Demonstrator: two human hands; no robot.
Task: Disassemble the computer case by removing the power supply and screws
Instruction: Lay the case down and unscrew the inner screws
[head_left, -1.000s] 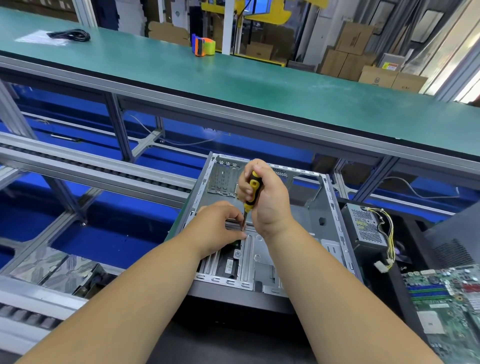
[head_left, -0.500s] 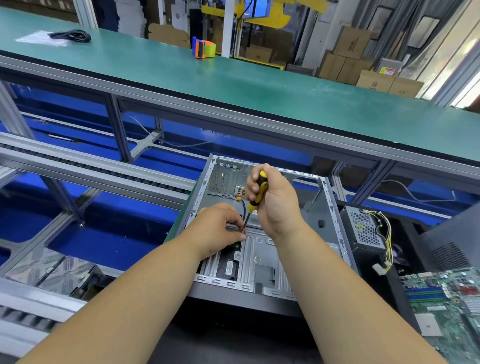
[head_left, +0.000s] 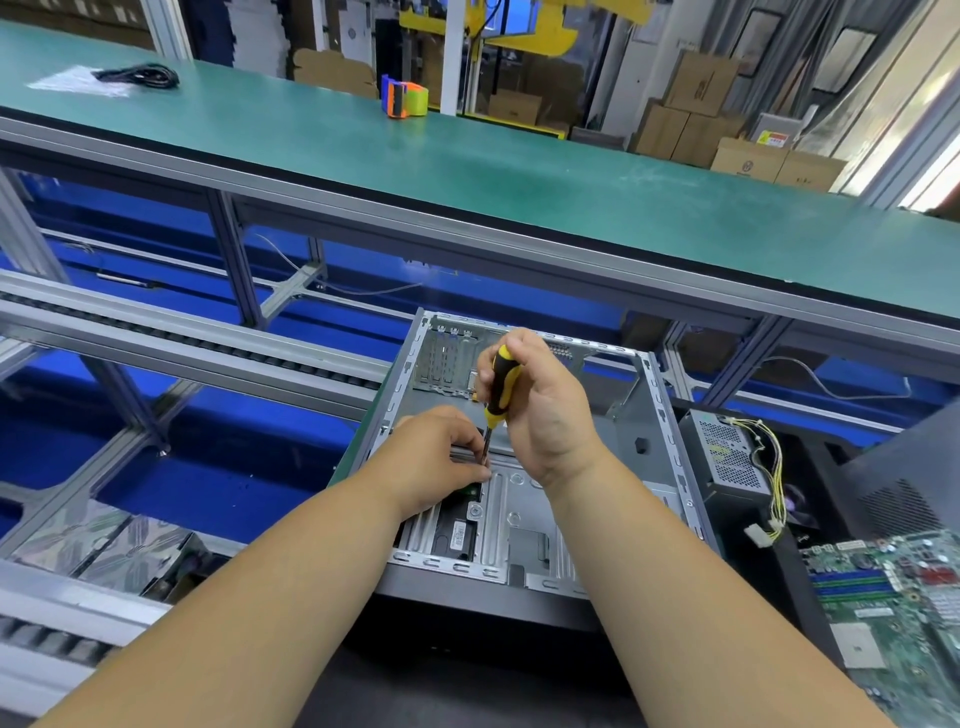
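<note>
The right hand (head_left: 540, 410) grasps the yellow-and-black plastic-handled screwdriver (head_left: 500, 387); the left hand (head_left: 441, 457) pinches its shaft. At three o'clock, the grey steel computer case (head_left: 644, 441) looks rigid, sharp-edged; best gripped by rims.

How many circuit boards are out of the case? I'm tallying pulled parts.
1: a green motherboard lies at the lower right, beside the power supply, partly cut off by the frame edge. Others may lie out of view.
</note>
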